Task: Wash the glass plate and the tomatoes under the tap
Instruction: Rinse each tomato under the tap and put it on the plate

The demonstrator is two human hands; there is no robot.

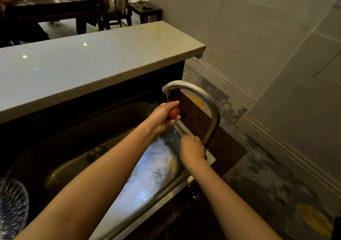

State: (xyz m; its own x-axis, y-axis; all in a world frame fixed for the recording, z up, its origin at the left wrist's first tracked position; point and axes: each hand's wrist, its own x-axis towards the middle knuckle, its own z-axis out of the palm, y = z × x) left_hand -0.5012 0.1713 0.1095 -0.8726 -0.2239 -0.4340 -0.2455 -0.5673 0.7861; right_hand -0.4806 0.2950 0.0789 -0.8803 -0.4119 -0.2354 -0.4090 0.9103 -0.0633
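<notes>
Nearest, your right hand (191, 150) is wrapped shut around the tap (212, 108) base at the sink (55, 166) rim. Further out, your left hand (162, 118) pinches a tomato (174, 112) under the thin stream, over the basin.

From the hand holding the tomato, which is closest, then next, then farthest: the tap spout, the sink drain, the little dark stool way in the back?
Measured from the left hand, which holds the tomato:
1. Tap spout: just above the hand, water falling on it.
2. Sink drain: lower left, on the sink bottom.
3. Dark stool: far behind the pale counter, by the wall.
</notes>
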